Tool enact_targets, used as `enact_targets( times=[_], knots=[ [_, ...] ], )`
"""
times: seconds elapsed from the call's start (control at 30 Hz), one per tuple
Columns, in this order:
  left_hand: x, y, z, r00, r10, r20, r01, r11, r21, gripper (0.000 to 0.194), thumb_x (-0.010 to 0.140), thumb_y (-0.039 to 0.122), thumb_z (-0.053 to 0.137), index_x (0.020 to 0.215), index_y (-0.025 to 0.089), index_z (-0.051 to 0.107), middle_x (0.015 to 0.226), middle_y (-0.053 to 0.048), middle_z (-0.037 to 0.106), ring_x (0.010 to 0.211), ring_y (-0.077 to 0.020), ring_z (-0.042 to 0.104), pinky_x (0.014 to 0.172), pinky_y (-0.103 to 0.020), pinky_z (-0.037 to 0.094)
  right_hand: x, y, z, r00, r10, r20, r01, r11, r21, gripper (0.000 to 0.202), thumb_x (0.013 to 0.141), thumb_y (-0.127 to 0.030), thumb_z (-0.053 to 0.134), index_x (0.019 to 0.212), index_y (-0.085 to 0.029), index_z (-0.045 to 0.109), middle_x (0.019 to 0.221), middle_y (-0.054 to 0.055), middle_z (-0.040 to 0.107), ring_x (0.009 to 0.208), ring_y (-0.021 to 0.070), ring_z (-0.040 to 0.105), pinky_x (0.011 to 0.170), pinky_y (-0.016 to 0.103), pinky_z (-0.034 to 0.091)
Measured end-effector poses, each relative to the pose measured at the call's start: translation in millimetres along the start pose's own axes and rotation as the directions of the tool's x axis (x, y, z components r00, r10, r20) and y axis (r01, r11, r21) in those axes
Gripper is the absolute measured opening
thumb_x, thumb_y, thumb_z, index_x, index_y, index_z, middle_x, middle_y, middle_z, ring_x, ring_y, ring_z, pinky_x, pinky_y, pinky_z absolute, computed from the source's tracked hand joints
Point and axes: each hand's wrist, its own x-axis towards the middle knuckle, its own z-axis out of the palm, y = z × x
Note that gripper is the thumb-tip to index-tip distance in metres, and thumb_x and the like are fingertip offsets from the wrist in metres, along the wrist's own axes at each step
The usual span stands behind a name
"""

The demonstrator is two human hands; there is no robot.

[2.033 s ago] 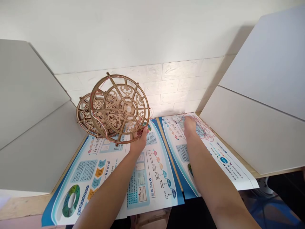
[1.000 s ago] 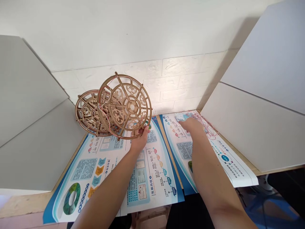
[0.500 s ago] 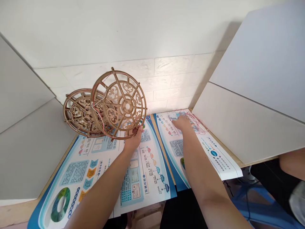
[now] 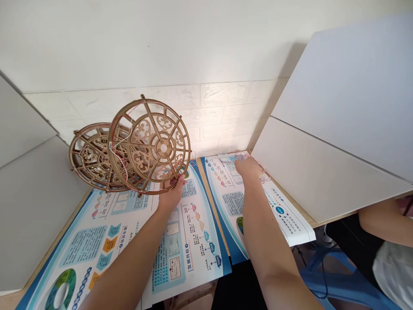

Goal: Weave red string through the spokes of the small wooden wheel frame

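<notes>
My left hand (image 4: 172, 193) grips the lower right rim of a round brown openwork frame (image 4: 155, 144), which is raised and tilted, with red and white wires along its left side. Behind it to the left, similar round frames (image 4: 93, 159) lean near the wall. My right hand (image 4: 249, 168) is at the back of the right-hand poster, over a clear plastic bag (image 4: 229, 159) and a tangle of thin red wires (image 4: 265, 175). Its fingers are curled and mostly hidden, so what they hold cannot be made out.
Printed posters (image 4: 193, 241) cover the wooden table. White panels (image 4: 290, 168) stand on both sides, with a white brick-patterned wall (image 4: 226, 99) behind. At the lower right are a blue stool (image 4: 342, 280) and another person's arm (image 4: 383, 221).
The view has shifted slightly, moving most things left in the picture. My right hand's fingers have curled in at the wires and bag. My left hand still holds the frame.
</notes>
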Motion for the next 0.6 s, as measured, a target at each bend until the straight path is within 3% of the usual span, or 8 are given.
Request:
enact_targets(
  times=[0.1, 0.23, 0.47, 0.6],
  knots=[
    [0.0, 0.6, 0.1, 1.0, -0.019, -0.006, 0.019, 1.0, 0.005, 0.021, 0.085, 0.044, 0.065, 0.089, 0.023, 0.064, 0.074, -0.004, 0.068, 0.079, -0.0222, 0.069, 0.083, -0.039, 0.057, 7.1, 9.6, -5.4, 0.978, 0.025, 0.209, -0.021, 1.0, -0.02, 0.043, 0.078, -0.037, 0.063, 0.115, -0.015, 0.064, 0.114, 0.023, 0.063, 0.111, 0.0422, 0.059, 0.09, 0.06, 0.044],
    [-0.1, 2.2, 1.1, 0.999, -0.026, -0.02, 0.026, 1.0, -0.006, 0.019, 0.085, 0.04, 0.066, 0.09, 0.023, 0.065, 0.082, -0.005, 0.069, 0.074, -0.0198, 0.067, 0.079, -0.037, 0.057, 7.8, 7.9, 3.3, 0.962, -0.001, 0.272, 0.017, 0.998, -0.057, 0.046, 0.077, -0.038, 0.066, 0.118, -0.018, 0.065, 0.124, 0.022, 0.061, 0.119, 0.042, 0.055, 0.099, 0.061, 0.039],
    [-1.7, 10.3, 0.3, 0.997, -0.072, 0.0, 0.072, 0.995, 0.062, 0.02, 0.085, 0.039, 0.065, 0.086, 0.019, 0.067, 0.072, -0.004, 0.066, 0.076, -0.0208, 0.067, 0.079, -0.036, 0.055, 2.5, -3.0, 30.0, 0.999, -0.044, 0.015, 0.045, 0.995, -0.088, 0.055, 0.088, -0.037, 0.055, 0.135, -0.009, 0.052, 0.145, 0.026, 0.04, 0.139, 0.0395, 0.032, 0.11, 0.057, 0.029],
    [-2.9, 15.2, -0.7, 0.993, -0.121, -0.001, 0.121, 0.989, 0.089, 0.018, 0.087, 0.036, 0.062, 0.09, 0.018, 0.066, 0.075, -0.004, 0.067, 0.077, -0.0199, 0.067, 0.08, -0.036, 0.055, 7.3, -0.1, 37.9, 0.996, -0.08, -0.049, 0.08, 0.997, -0.006, 0.057, 0.089, -0.037, 0.055, 0.136, -0.005, 0.049, 0.145, 0.027, 0.039, 0.139, 0.0392, 0.031, 0.111, 0.052, 0.028]
  ],
)
